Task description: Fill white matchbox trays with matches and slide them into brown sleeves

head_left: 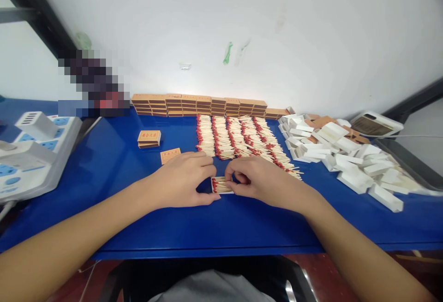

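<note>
A small white matchbox tray (226, 192) full of red-tipped matches (218, 185) lies on the blue table in front of me. My left hand (188, 180) grips its left end, thumb on the near side and forefinger on the far side. Thumb and fingertips of my right hand (254, 177) pinch at the matches near the tray's right end, and that end is partly hidden by them. Just beyond my left hand lies an orange matchbox cover (170, 155), partly covered by the fingers. Several rows of loose matches (238, 138) spread beyond both hands.
Orange matchboxes (199, 105) stand stacked along the wall, with a small stack (149, 139) at the left. White empty trays (342, 147) are heaped at the right, near a phone (375, 124). A power strip (58, 154) sits at the far left.
</note>
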Demonstrator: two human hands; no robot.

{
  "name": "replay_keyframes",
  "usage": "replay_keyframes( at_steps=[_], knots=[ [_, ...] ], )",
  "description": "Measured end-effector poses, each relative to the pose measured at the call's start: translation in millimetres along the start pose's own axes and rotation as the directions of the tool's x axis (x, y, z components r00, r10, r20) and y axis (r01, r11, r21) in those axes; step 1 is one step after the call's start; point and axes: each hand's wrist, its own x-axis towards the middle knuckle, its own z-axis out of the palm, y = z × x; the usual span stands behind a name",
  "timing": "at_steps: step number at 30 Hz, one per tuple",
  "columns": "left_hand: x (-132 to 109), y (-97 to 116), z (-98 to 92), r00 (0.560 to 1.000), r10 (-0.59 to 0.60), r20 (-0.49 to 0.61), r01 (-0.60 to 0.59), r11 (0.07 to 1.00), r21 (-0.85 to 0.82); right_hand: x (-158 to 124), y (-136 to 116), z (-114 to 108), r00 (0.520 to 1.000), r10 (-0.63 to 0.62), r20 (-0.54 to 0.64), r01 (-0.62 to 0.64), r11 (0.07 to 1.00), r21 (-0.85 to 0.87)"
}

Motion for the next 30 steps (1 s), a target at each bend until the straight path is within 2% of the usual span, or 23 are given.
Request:
replay_keyframes(
  at_steps=[7,16,20,23,25,30],
  knots=[
    [0.5,0.0,-0.8,1.000,0.003,0.001,-0.003,1.000,-0.004,-1.7,-1.5,-3.3,1.000,0.015,0.024,-0.016,0.999,0.029],
    [0.4,1.0,-1.4,1.000,0.004,-0.001,-0.004,1.000,-0.004,-1.6,-6.2,-1.6,1.000,-0.006,-0.005,0.007,0.999,0.035],
    [0.4,0.5,-0.5,1.000,0.008,-0.009,-0.008,1.000,-0.002,-5.1,-2.3,-10.0,0.999,-0.012,-0.051,0.013,1.000,0.014],
    [0.4,-0.4,-0.2,1.000,0.014,-0.012,-0.014,1.000,0.002,-9.7,3.1,-19.4,0.996,0.056,-0.068,-0.057,0.998,-0.010],
    [0.4,-0.6,-0.4,1.000,0.017,-0.017,-0.017,1.000,0.005,-12.2,5.5,-23.8,0.993,0.100,-0.062,-0.101,0.995,-0.013],
    [0.4,0.3,-1.2,1.000,0.011,-0.016,-0.011,1.000,0.003,-16.1,9.4,-26.9,0.996,0.094,0.010,-0.092,0.990,-0.104]
  ],
)
